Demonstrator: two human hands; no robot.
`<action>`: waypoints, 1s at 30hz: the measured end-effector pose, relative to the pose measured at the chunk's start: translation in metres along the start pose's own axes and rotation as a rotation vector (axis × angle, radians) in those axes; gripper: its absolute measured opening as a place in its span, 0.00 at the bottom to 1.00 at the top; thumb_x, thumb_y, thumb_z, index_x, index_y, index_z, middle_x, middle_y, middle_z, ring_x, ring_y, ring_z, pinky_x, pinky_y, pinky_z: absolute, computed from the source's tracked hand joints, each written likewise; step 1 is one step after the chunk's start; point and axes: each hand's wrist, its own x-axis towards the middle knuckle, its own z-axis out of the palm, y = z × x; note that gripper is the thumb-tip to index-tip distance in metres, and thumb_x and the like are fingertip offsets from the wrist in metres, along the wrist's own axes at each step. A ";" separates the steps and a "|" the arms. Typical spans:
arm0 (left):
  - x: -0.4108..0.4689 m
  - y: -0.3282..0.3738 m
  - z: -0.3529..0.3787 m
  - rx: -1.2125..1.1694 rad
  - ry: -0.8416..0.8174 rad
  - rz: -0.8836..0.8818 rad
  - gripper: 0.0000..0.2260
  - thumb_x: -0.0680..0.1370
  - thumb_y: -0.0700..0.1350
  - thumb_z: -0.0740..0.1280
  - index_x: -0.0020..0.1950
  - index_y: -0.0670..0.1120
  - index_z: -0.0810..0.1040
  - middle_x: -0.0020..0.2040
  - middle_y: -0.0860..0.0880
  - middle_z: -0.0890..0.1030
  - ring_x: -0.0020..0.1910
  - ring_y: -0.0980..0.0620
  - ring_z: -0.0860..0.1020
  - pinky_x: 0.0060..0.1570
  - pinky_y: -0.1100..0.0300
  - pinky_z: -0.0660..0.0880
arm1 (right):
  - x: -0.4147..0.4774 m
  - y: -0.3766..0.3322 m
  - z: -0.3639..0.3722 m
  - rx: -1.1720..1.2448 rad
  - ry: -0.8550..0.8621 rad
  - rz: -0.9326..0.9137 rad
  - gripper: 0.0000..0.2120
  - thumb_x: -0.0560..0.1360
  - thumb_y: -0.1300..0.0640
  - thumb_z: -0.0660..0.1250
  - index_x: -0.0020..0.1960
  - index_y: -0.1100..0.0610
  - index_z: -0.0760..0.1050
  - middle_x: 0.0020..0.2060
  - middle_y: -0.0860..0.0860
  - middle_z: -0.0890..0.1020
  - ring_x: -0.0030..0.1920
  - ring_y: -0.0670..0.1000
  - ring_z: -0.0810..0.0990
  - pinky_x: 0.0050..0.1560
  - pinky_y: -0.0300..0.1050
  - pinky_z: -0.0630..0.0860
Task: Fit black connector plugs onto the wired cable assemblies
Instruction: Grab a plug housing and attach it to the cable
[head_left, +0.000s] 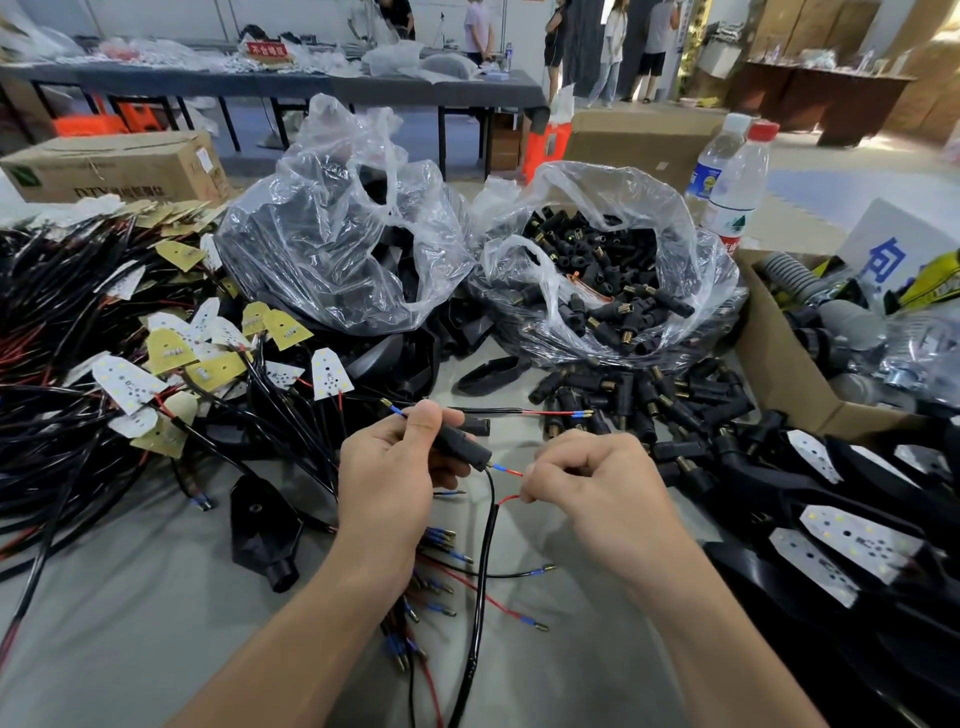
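My left hand (400, 467) grips a black connector plug (462, 446) between thumb and fingers, its brass end pointing right. My right hand (597, 483) pinches a thin red wire (511, 472) with a blue-sleeved terminal whose tip sits at the plug's mouth. The wire belongs to a black cable (485, 561) that hangs down between my forearms. A second blue terminal (395, 410) sticks out above my left thumb. More loose plugs (675, 395) lie on the table beyond my right hand.
A clear bag of plugs (602, 280) and a bag of black housings (337, 244) stand behind. Wired LED boards (130, 384) pile up at left, finished lamps (841, 551) at right. A cardboard box (779, 353), two water bottles (732, 182) and loose terminals (431, 597) lie around.
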 end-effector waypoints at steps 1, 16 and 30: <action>-0.001 0.000 0.000 0.004 -0.007 0.001 0.17 0.85 0.46 0.63 0.42 0.45 0.85 0.36 0.42 0.86 0.30 0.51 0.80 0.29 0.64 0.76 | 0.000 0.000 0.000 -0.013 0.026 0.003 0.13 0.70 0.62 0.73 0.29 0.50 0.83 0.35 0.42 0.82 0.36 0.41 0.77 0.37 0.32 0.69; -0.002 -0.001 0.001 -0.037 0.032 0.030 0.14 0.84 0.45 0.65 0.43 0.43 0.85 0.39 0.43 0.87 0.33 0.48 0.84 0.32 0.64 0.78 | 0.001 0.002 0.014 -0.101 0.062 0.038 0.17 0.72 0.60 0.71 0.26 0.49 0.79 0.29 0.38 0.78 0.32 0.40 0.74 0.32 0.30 0.65; -0.005 0.000 0.003 0.035 -0.015 -0.023 0.13 0.82 0.45 0.68 0.39 0.47 0.87 0.35 0.42 0.86 0.28 0.49 0.82 0.29 0.62 0.78 | -0.001 0.000 0.019 -0.074 0.083 0.018 0.10 0.72 0.55 0.76 0.33 0.45 0.84 0.34 0.39 0.83 0.35 0.41 0.78 0.35 0.32 0.69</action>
